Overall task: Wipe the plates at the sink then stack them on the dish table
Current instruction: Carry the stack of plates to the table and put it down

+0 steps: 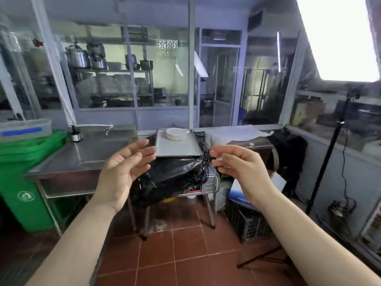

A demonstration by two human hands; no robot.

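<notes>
A stack of several white plates (175, 133) sits at the far end of a flat metal tray (177, 148), which rests on a stand draped in black plastic (171, 176). My left hand (123, 172) is raised in front of me, palm up, fingers spread, holding nothing. My right hand (241, 162) is raised at the same height, fingers loosely curled and apart, also holding nothing. Both hands hover short of the tray, one on each side of it. The steel sink counter (86, 153) stands to the left, with a tap (107, 129) at its back.
A green wheeled bin (22, 182) stands at the far left beside the counter. A dark pump bottle (75, 135) sits on the counter's back corner. A black crate (247, 221) and a tripod (321, 178) stand on the red tiled floor to the right.
</notes>
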